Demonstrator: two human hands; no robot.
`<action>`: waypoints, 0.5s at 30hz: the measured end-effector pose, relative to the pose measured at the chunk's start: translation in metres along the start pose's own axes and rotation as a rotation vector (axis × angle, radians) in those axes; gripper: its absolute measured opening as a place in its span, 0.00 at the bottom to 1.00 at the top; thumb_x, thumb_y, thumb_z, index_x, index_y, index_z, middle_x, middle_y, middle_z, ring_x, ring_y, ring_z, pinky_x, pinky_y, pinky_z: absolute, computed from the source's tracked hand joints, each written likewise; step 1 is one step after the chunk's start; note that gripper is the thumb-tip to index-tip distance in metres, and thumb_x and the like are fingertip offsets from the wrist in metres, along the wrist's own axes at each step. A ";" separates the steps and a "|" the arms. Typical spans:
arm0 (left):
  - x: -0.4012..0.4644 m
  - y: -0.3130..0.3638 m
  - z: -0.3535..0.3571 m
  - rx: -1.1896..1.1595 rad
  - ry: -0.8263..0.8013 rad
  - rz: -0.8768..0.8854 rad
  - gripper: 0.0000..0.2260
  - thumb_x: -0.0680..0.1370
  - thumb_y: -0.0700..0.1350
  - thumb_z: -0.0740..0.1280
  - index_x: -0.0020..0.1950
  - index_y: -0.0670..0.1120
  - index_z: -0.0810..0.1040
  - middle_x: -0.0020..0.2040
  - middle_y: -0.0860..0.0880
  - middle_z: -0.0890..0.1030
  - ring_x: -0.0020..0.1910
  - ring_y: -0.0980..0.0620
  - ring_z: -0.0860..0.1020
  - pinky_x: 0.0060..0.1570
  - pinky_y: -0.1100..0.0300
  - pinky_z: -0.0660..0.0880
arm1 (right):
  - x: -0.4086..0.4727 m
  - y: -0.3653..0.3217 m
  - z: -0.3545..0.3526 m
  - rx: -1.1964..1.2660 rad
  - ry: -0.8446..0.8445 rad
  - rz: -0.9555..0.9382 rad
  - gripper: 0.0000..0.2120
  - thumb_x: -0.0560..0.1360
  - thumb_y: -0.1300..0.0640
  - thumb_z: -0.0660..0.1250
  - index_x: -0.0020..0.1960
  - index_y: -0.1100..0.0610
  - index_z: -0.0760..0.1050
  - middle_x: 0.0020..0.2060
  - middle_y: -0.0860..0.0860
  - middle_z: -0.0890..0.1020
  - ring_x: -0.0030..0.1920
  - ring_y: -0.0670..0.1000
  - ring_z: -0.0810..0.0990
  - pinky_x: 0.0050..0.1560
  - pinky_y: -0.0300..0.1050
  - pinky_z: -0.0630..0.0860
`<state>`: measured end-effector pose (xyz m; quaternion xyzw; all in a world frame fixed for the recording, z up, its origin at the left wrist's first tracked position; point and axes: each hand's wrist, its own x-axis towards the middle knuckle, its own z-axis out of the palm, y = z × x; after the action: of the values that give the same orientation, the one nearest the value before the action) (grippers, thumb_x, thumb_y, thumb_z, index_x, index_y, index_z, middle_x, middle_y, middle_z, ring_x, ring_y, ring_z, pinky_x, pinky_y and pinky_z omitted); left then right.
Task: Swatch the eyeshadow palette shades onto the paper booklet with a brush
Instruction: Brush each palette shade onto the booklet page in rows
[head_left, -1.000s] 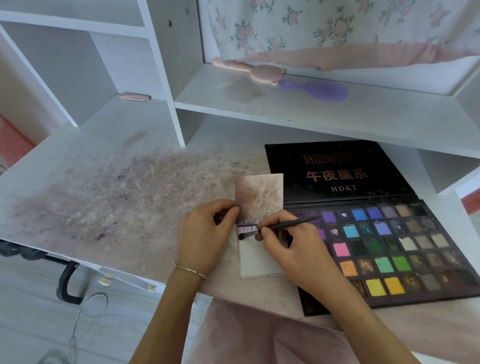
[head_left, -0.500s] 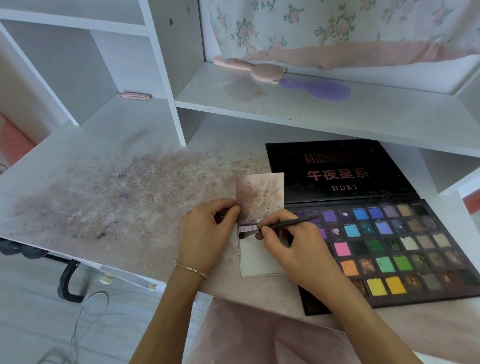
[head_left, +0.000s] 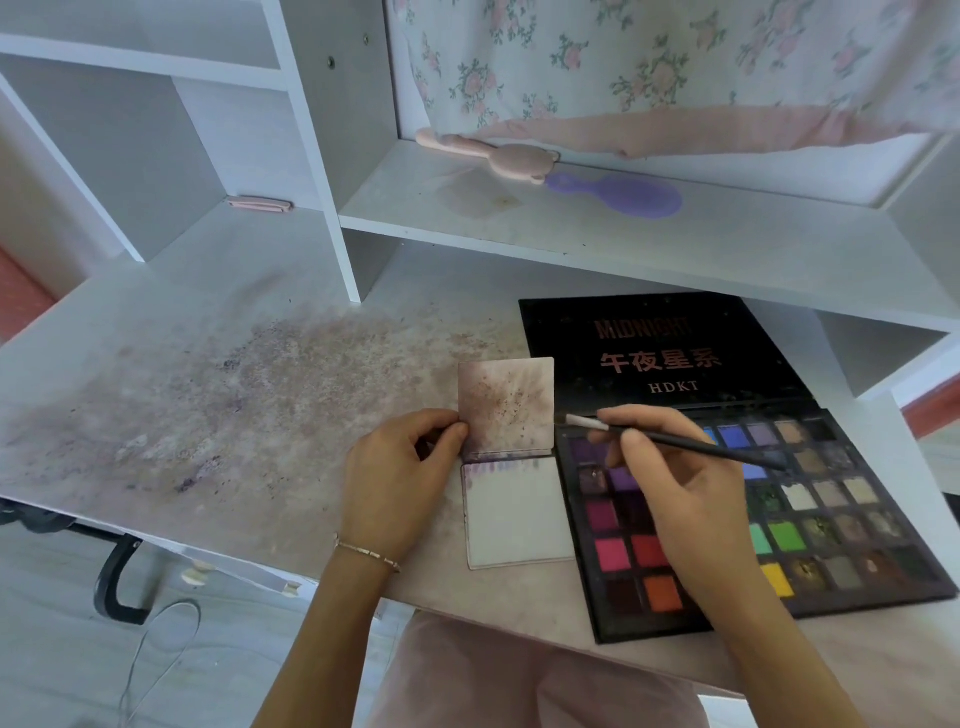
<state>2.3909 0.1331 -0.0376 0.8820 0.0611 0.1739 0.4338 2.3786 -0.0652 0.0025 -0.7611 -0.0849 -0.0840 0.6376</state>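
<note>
Brush lifts off booklet, heads for palette

Brush (head_left: 670, 440) in the right hand (head_left: 670, 499) hovers above the top-left corner of the open eyeshadow palette (head_left: 810, 514), its pale tip level with the booklet's raised flap. The grip is a closed pencil pinch, thumb and fingers on the thin black handle just behind the ferrule; the tail of the handle runs out past the knuckles over the blue pans. To the left of that grip, touching the palette's edge, the paper booklet (head_left: 519, 514) lies open on the stained bench (head_left: 208, 395). The left hand (head_left: 400, 478) pinches the flap's lower-left corner shut between thumb and forefinger, holding it upright. Purple streaks mark only the top strip of the lower page, so most of the swatching looks still to come. The brush appears feather-light and stiff; holding it close to the ferrule suits short, controlled strokes. The thin paper would likely shift or buckle without the steadying hand. Pressed powder is probably crumbly, so a light dab should suffice.
</note>
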 end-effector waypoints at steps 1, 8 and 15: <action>0.000 0.000 0.000 0.002 -0.002 -0.001 0.03 0.72 0.44 0.70 0.43 0.49 0.84 0.31 0.68 0.73 0.34 0.68 0.74 0.36 0.76 0.69 | 0.000 0.000 -0.006 -0.004 0.014 0.004 0.15 0.74 0.70 0.60 0.45 0.52 0.77 0.39 0.45 0.83 0.39 0.42 0.80 0.39 0.29 0.74; 0.000 -0.001 0.000 0.022 -0.004 -0.006 0.04 0.72 0.44 0.70 0.43 0.49 0.84 0.32 0.68 0.74 0.35 0.66 0.75 0.37 0.73 0.68 | -0.003 0.015 -0.036 -0.109 0.103 0.065 0.13 0.76 0.67 0.58 0.42 0.51 0.74 0.33 0.42 0.81 0.34 0.41 0.78 0.35 0.28 0.73; 0.001 0.000 0.002 0.029 0.004 -0.032 0.03 0.72 0.44 0.70 0.43 0.49 0.83 0.33 0.66 0.76 0.35 0.65 0.75 0.37 0.72 0.68 | -0.008 0.025 -0.039 -0.278 0.051 0.043 0.13 0.76 0.64 0.60 0.41 0.46 0.72 0.33 0.42 0.82 0.38 0.37 0.79 0.36 0.24 0.70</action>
<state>2.3928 0.1322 -0.0388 0.8866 0.0788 0.1680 0.4237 2.3760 -0.1082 -0.0165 -0.8413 -0.0399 -0.1007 0.5296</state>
